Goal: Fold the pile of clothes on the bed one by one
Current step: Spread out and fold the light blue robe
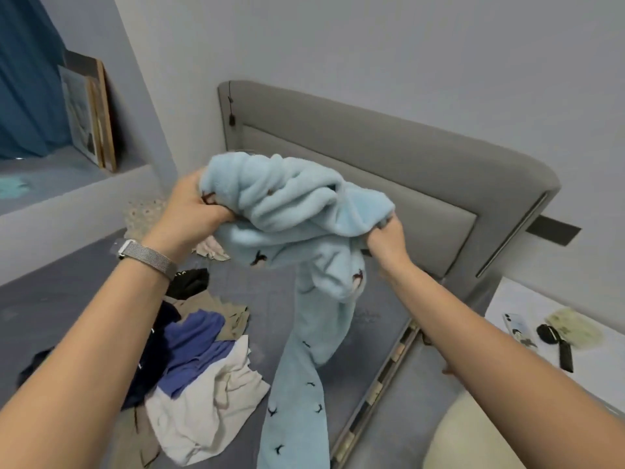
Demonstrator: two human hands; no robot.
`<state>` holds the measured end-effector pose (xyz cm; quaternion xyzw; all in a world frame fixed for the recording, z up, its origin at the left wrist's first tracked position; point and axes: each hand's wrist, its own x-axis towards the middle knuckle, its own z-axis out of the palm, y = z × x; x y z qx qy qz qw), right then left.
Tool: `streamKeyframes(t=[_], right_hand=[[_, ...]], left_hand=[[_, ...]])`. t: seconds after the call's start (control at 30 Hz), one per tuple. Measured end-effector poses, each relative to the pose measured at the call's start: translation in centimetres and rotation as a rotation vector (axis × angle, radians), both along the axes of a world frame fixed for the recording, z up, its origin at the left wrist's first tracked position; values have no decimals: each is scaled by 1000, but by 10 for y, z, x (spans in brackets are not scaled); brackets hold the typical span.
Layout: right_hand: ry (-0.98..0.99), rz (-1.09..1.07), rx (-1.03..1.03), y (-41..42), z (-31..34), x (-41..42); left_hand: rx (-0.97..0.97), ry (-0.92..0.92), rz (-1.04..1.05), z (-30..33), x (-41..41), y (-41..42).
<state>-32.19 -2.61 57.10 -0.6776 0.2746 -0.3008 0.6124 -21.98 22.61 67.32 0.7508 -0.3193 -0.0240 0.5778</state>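
A fluffy light-blue garment (pixel 291 211) with small dark animal prints hangs bunched in the air above the bed. My left hand (pixel 192 208) grips its left side and my right hand (pixel 387 240) grips its right edge. One long part of it trails down to the mattress at the lower middle. The pile of clothes (pixel 199 363) lies on the grey-blue bed (pixel 67 299) below my left arm: purple, white, navy, beige and black pieces, all crumpled.
A grey padded headboard (pixel 372 157) stands behind the garment. To the right is a white bedside table (pixel 517 299) with a phone (pixel 519 330) and a black object (pixel 558 346). A window ledge with picture frames (pixel 91 113) runs along the left.
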Motion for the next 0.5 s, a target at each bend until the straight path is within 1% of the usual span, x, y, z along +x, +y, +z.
streamKeyframes(t=[0.07, 0.13, 0.17, 0.2, 0.27, 0.3, 0.4, 0.5], right_hand=[[-138, -3, 53, -19, 22, 8], [-269, -19, 57, -34, 46, 15], [-303, -48, 7, -42, 56, 21], [-315, -85, -92, -49, 64, 26], [-324, -138, -319, -61, 76, 37], [-338, -146, -386, -66, 78, 45], [-422, -103, -443, -80, 82, 80], [-430, -15, -465, -98, 76, 130]], left_hand=[[10, -32, -36, -7, 14, -18], [-31, -78, -23, -6, 29, -37], [-42, -123, 5, -4, 38, -46], [-26, -182, 38, -1, 46, -54], [35, -299, 67, 1, 56, -67], [83, -343, 66, -2, 61, -73], [209, -453, 101, -31, 78, -91], [296, -610, 153, -60, 100, -120]])
